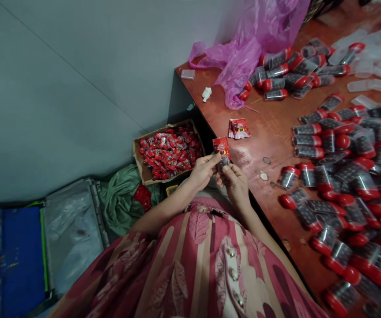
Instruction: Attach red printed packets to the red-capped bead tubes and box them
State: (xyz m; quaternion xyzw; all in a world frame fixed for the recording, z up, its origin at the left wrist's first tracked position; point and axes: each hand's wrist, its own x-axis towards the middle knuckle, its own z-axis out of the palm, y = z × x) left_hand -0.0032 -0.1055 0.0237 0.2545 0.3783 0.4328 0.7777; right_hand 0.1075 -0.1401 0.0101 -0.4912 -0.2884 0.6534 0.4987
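Left hand (205, 171): we're pinching a red packet (220, 145)!
Right hand (237, 183): we're pinching at its lower end.
Tabletop (271, 119): red-ended containers (356, 176) heaped beside us!

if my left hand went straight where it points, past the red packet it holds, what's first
Past the held packet, your left hand would probably meet the loose red packets on the table, though depth is unclear.

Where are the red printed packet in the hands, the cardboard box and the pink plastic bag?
Red printed packet (221, 145): head view, upper part.
Cardboard box (139, 164): head view, left wall.
Pink plastic bag (245, 55): head view, crumpled middle.
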